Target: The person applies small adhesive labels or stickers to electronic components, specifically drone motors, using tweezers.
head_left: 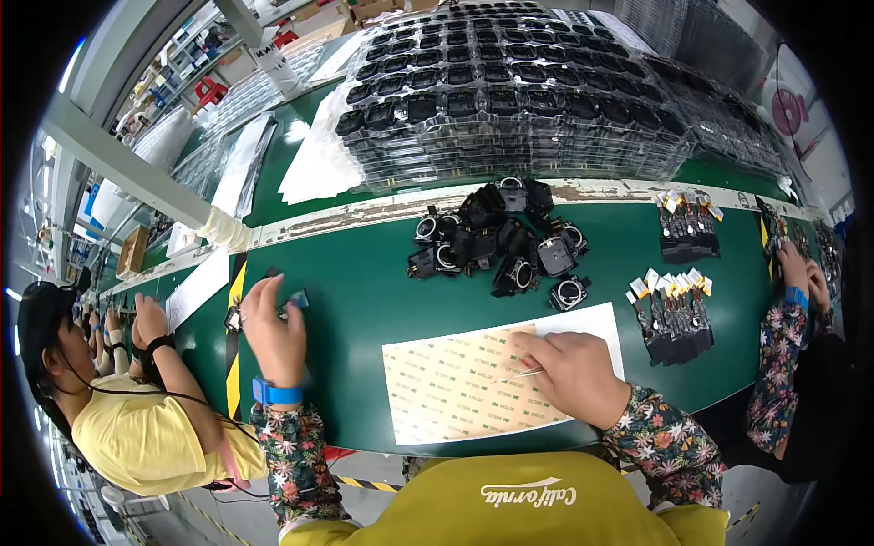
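My left hand is over the left side of the green table, fingers curved and apart. Left of it, by the yellow-black tape, lies a small black device part; a small dark bluish piece shows beside its fingertips. My right hand pinches thin metal tweezers, their tips over a tan sheet of printed adhesive backing. This sheet lies on white paper. Beyond it is a heap of black device housings, several with silvery rings.
Two rows of flex-cable parts with white and yellow tabs lie at the right. Stacked clear trays of black housings stand behind the ledge. Co-workers sit close by: a person in yellow at left, another person's hands at right.
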A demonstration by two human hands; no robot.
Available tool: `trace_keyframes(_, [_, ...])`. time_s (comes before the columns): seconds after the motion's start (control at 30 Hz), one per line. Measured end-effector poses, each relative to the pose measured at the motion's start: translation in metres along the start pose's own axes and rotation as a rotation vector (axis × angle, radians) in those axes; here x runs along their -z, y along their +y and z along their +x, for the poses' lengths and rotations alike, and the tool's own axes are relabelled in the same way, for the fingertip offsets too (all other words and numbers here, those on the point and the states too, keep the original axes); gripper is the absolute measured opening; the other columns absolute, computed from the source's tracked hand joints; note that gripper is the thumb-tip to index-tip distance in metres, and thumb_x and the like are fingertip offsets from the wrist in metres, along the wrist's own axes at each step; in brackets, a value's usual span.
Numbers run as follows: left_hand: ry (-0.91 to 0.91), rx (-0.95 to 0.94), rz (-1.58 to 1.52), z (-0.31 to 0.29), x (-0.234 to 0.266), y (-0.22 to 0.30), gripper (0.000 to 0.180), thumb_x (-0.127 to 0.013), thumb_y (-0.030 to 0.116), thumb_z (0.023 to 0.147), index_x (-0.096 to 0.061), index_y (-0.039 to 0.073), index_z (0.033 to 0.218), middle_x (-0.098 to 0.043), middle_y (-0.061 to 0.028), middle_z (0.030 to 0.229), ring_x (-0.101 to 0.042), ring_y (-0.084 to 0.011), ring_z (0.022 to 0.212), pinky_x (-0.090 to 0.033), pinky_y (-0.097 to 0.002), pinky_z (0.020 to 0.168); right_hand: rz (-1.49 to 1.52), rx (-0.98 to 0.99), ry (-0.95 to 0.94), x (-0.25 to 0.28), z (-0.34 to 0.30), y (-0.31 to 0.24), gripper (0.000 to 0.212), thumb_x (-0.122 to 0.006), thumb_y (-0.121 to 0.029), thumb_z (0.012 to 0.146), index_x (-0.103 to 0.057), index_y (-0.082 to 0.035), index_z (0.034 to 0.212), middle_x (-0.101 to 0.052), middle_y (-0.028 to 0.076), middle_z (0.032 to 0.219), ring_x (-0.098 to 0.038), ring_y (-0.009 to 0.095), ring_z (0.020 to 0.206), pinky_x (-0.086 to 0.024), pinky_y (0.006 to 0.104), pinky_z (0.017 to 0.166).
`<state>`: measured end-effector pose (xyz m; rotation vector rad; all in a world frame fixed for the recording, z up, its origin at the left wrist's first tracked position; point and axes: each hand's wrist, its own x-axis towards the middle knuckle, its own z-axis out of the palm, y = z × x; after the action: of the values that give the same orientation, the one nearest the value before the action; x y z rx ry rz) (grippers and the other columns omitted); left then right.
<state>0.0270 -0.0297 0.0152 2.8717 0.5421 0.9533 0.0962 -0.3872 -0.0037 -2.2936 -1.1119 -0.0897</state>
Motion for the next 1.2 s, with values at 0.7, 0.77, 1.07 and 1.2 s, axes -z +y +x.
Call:
trace_keyframes(0.7, [-0.417, -0.204, -0.611, 0.030, -0.043, 0.119, 0.037, -0.069, 0.002, 0.067, -0.056, 0.004, 0.101, -0.058, -0.0134, 0.099, -0.057, -0.0342, 0.090, -0.048, -0.0380, 0.076, 0.025, -0.010, 0.067, 0.003, -0.002, 0.001, 0.023, -0.065, -0.010, 0.076, -0.061, -0.010, 0.099, -0.056, 0.006, 0.066, -0.058, 0.024, 0.059, -0.047, 0.0342, 0.053])
trace_keyframes(0.77, [-0.403, -0.209, -0.615, 0.033, -0.041, 0.121, 0.035, -0.068, 0.001, 0.067, -0.057, 0.004, 0.100, -0.059, -0.0138, 0.099, -0.057, -0.0343, 0.089, -0.048, -0.0373, 0.077, 0.071, -0.033, 0.129, 0.006, -0.003, 0.004, 0.022, -0.065, -0.009, 0.075, -0.061, -0.010, 0.097, -0.056, 0.006, 0.067, -0.058, 0.024, 0.061, -0.047, 0.0339, 0.053])
trace_keyframes(1.07, [-0.127, -0.385, -0.580, 0.025, -0.035, 0.123, 0.033, -0.064, -0.005, 0.067, -0.062, 0.002, 0.099, -0.062, -0.0140, 0.100, -0.060, -0.0311, 0.088, -0.048, -0.0361, 0.079, -0.144, -0.214, 0.407, 0.045, -0.030, 0.016, 0.020, -0.066, -0.007, 0.073, -0.061, -0.006, 0.092, -0.056, 0.007, 0.081, -0.059, 0.025, 0.064, -0.048, 0.0342, 0.055])
trace_keyframes(1.2, [-0.145, -0.236, -0.755, 0.012, -0.029, 0.134, 0.034, -0.063, -0.007, 0.072, -0.060, 0.002, 0.105, -0.062, -0.0120, 0.101, -0.059, -0.0236, 0.089, -0.047, -0.0311, 0.079, -0.374, -0.413, 0.438, 0.060, -0.056, 0.030, 0.017, -0.067, -0.007, 0.071, -0.061, -0.004, 0.087, -0.056, 0.007, 0.083, -0.059, 0.026, 0.065, -0.049, 0.0351, 0.056])
